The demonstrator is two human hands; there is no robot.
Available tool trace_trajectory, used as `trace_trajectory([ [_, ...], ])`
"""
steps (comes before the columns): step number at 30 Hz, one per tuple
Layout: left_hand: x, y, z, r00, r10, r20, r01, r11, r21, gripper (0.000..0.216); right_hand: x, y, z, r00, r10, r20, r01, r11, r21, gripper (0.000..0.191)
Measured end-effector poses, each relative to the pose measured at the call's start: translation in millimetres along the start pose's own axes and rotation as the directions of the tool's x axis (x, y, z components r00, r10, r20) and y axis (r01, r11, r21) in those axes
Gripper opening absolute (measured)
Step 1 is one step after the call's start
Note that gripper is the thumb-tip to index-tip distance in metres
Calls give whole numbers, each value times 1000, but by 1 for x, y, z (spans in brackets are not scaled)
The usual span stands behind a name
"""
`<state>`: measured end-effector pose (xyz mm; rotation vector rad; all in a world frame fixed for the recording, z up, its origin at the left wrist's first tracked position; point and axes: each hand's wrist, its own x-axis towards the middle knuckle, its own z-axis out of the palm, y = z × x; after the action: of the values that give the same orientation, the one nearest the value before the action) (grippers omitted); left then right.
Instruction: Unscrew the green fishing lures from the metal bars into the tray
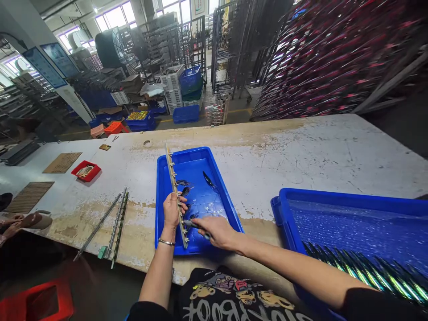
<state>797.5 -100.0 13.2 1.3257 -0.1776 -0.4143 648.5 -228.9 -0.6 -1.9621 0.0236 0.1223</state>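
Note:
My left hand (171, 209) is closed round the middle of a long flat bar (171, 171) with small pale clips along its side. The bar slants over a blue tray (159, 187). In my right hand (216, 230) is a pair of pliers (192, 224) with dark grey handles, its tip at the lower part of the bar. Several dark lure-like pieces hang at or lie beside the bar, one of them a black piece (185, 191) near my left fingers. Another black lure-shaped piece (207, 179) lies apart on the tray's floor.
Right of me stands a larger blue bin (284, 209) with shiny green-black slim pieces (368, 267). To the left lie metal bars (117, 227), a red box (86, 171) and brown ribbed mats (62, 162). Another person's hands (13, 225) show at the far left. Racks (321, 58) stand behind the table.

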Motion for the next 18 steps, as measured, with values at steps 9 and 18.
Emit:
trace_trajectory([
  [9, -7, 15, 0, 991, 105, -87, -113, 990, -88, 60, -12, 28, 38, 588, 513, 625, -672, -120, 731, 37],
  [18, 10, 19, 5, 996, -54, -75, 49, 997, -66, 64, -19, 21, 15, 983, 3, 182, -29, 989, 143, 35],
])
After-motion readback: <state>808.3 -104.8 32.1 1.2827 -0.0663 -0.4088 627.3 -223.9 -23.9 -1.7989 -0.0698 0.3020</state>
